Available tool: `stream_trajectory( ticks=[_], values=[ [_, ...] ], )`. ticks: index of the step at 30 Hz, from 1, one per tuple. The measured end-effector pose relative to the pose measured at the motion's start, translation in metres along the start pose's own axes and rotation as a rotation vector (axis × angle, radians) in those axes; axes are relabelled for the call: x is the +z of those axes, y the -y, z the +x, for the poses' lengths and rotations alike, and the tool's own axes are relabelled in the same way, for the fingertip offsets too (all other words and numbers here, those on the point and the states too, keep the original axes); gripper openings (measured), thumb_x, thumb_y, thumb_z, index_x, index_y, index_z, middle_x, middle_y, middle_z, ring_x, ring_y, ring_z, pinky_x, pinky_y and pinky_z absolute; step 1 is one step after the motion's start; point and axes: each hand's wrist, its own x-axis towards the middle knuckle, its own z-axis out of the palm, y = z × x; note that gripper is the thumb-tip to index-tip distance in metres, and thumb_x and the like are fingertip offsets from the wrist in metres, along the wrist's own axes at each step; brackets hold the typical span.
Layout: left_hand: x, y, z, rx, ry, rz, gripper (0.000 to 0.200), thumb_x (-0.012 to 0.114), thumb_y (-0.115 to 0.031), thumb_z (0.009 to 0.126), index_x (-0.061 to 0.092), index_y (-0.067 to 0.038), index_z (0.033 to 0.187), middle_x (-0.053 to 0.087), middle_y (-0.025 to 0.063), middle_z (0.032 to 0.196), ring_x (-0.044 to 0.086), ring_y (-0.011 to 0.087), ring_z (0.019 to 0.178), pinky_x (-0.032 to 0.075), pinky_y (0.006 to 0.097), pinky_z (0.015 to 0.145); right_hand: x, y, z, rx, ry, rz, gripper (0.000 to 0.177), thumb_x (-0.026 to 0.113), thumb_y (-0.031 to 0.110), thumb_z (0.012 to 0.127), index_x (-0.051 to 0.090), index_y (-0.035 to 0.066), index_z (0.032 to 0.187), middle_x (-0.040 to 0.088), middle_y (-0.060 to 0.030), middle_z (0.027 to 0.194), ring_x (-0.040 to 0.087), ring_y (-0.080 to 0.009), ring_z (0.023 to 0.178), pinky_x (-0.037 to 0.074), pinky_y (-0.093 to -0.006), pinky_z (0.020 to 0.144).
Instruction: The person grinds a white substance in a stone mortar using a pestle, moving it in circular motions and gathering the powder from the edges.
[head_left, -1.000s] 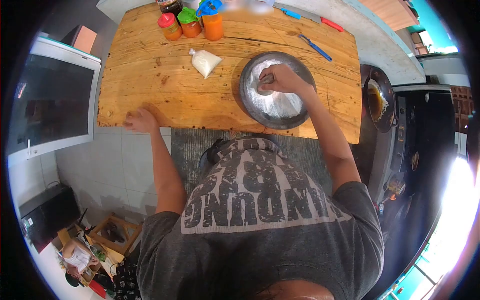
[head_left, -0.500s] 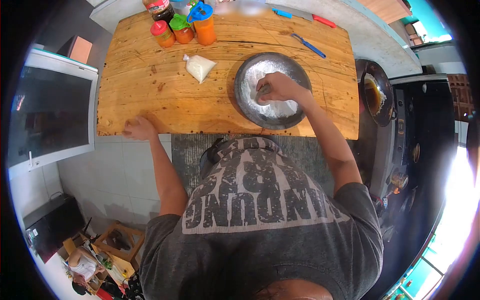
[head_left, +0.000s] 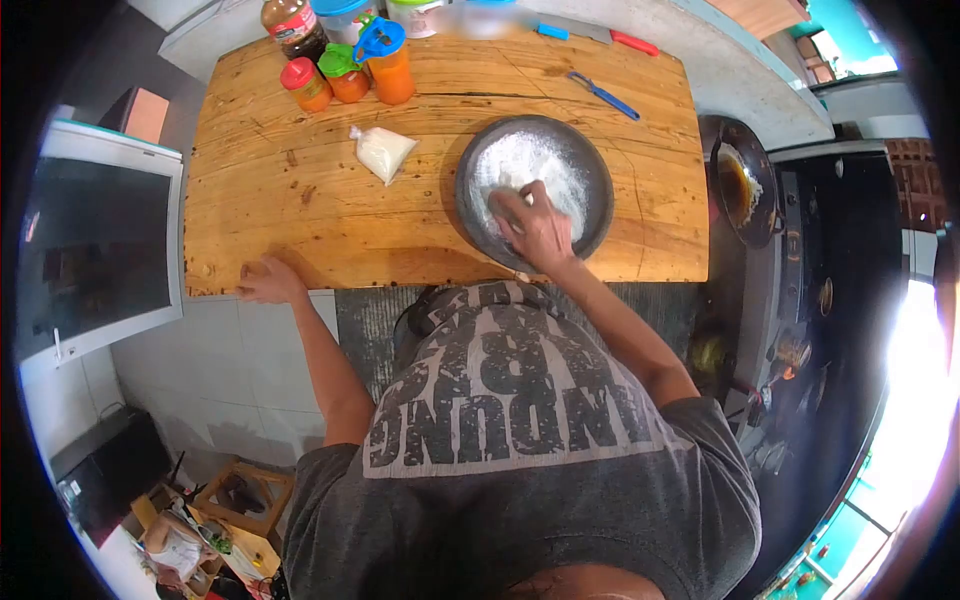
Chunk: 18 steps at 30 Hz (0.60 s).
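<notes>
A dark round stone mortar (head_left: 595,180) filled with white powder stands on the wooden table (head_left: 300,210). My right hand (head_left: 535,228) is inside it at the near rim, fingers closed around a pestle that is mostly hidden under the hand. My left hand (head_left: 268,281) rests on the table's near left edge and holds nothing, its fingers curled on the wood. A small clear bag of white grains (head_left: 381,151) lies left of the mortar.
Jars with red, green and blue lids (head_left: 345,68) stand at the table's far left. A blue peeler (head_left: 603,95) lies beyond the mortar. A wok with oil (head_left: 740,190) sits on the stove at right. A white cabinet (head_left: 90,240) stands at left.
My right hand has slid from the mortar's middle to its near rim, uncovering the powder. The view shifted slightly. My left hand stays on the table edge.
</notes>
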Motion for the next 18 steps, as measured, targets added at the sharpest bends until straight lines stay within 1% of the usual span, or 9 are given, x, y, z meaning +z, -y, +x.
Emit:
stream_trajectory(
  ticks=[3, 4, 5, 7, 10, 13, 14, 17, 18],
  values=[
    [-0.004, -0.01, -0.001, -0.029, 0.017, -0.009, 0.053, 0.067, -0.029, 0.085, 0.044, -0.004, 0.126, 0.025, 0.0202, 0.139, 0.037, 0.0415, 0.122, 0.044, 0.0541, 0.088, 0.007, -0.036, 0.021, -0.092, -0.023, -0.11, 0.033, 0.074, 0.025, 0.078, 0.068, 0.024, 0.111, 0.055, -0.0096, 0.097, 0.063, -0.0225, 0.073, 0.052, -0.0347, 0.051],
    [-0.003, -0.008, -0.001, -0.032, 0.013, -0.023, 0.053, 0.067, -0.029, 0.085, 0.044, -0.004, 0.126, 0.026, 0.0203, 0.139, 0.037, 0.0414, 0.122, 0.044, 0.0537, 0.089, 0.004, -0.041, 0.031, -0.033, 0.03, -0.099, 0.033, 0.074, 0.025, 0.078, 0.068, 0.026, 0.111, 0.055, -0.0075, 0.099, 0.063, -0.0223, 0.072, 0.052, -0.0344, 0.052],
    [-0.004, -0.006, -0.001, -0.036, 0.01, -0.032, 0.053, 0.067, -0.029, 0.085, 0.044, -0.005, 0.126, 0.026, 0.0203, 0.139, 0.037, 0.0413, 0.122, 0.045, 0.0534, 0.089, -0.004, -0.047, 0.04, -0.064, 0.05, -0.162, 0.034, 0.074, 0.031, 0.078, 0.069, 0.025, 0.111, 0.055, -0.007, 0.099, 0.063, -0.0223, 0.072, 0.054, -0.036, 0.058],
    [-0.009, -0.015, -0.004, -0.07, 0.029, 0.009, 0.052, 0.067, -0.029, 0.085, 0.044, -0.004, 0.125, 0.026, 0.0208, 0.139, 0.037, 0.0414, 0.122, 0.045, 0.0532, 0.089, -0.027, -0.055, 0.06, 0.048, 0.155, -0.128, 0.034, 0.072, 0.035, 0.079, 0.07, 0.02, 0.109, 0.06, -0.0098, 0.095, 0.065, -0.025, 0.077, 0.054, -0.0377, 0.068],
    [-0.003, -0.009, -0.001, -0.043, 0.013, -0.009, 0.052, 0.067, -0.028, 0.085, 0.044, -0.003, 0.125, 0.025, 0.0218, 0.139, 0.036, 0.0419, 0.123, 0.045, 0.0539, 0.089, -0.025, -0.094, 0.085, 0.23, 0.179, 0.218, 0.033, 0.071, 0.039, 0.079, 0.072, 0.017, 0.103, 0.066, -0.0155, 0.09, 0.067, -0.0296, 0.08, 0.053, -0.0409, 0.068],
    [0.003, 0.0, 0.001, 0.011, -0.019, 0.009, 0.053, 0.067, -0.028, 0.085, 0.044, -0.002, 0.125, 0.025, 0.0232, 0.139, 0.035, 0.0429, 0.124, 0.044, 0.0545, 0.089, -0.016, -0.104, 0.09, 0.229, 0.021, 0.114, 0.035, 0.072, 0.039, 0.078, 0.073, 0.012, 0.1, 0.068, -0.0186, 0.084, 0.068, -0.0307, 0.08, 0.053, -0.0401, 0.071],
    [0.002, 0.003, 0.001, 0.03, -0.027, 0.03, 0.053, 0.067, -0.029, 0.085, 0.043, -0.002, 0.125, 0.025, 0.0238, 0.138, 0.035, 0.0433, 0.124, 0.044, 0.0547, 0.089, -0.011, -0.104, 0.086, 0.157, -0.017, 0.14, 0.037, 0.073, 0.043, 0.077, 0.073, 0.013, 0.1, 0.067, -0.0199, 0.094, 0.068, -0.0314, 0.077, 0.054, -0.0399, 0.066],
    [-0.007, -0.009, -0.003, 0.008, -0.005, -0.01, 0.055, 0.068, -0.028, 0.085, 0.043, -0.001, 0.126, 0.026, 0.0251, 0.138, 0.036, 0.044, 0.123, 0.044, 0.0545, 0.089, 0.004, -0.079, 0.041, 0.221, 0.055, -0.044, 0.035, 0.075, 0.042, 0.076, 0.073, 0.015, 0.098, 0.063, -0.0188, 0.098, 0.067, -0.0309, 0.073, 0.054, -0.0394, 0.058],
    [-0.005, -0.009, -0.003, 0.019, -0.002, -0.018, 0.055, 0.068, -0.028, 0.085, 0.043, -0.001, 0.126, 0.026, 0.0254, 0.137, 0.037, 0.044, 0.122, 0.045, 0.0542, 0.088, -0.001, -0.058, 0.022, 0.173, 0.0, -0.048, 0.032, 0.075, 0.041, 0.075, 0.073, 0.017, 0.097, 0.061, -0.0172, 0.097, 0.067, -0.0304, 0.072, 0.054, -0.0392, 0.055]
  ],
)
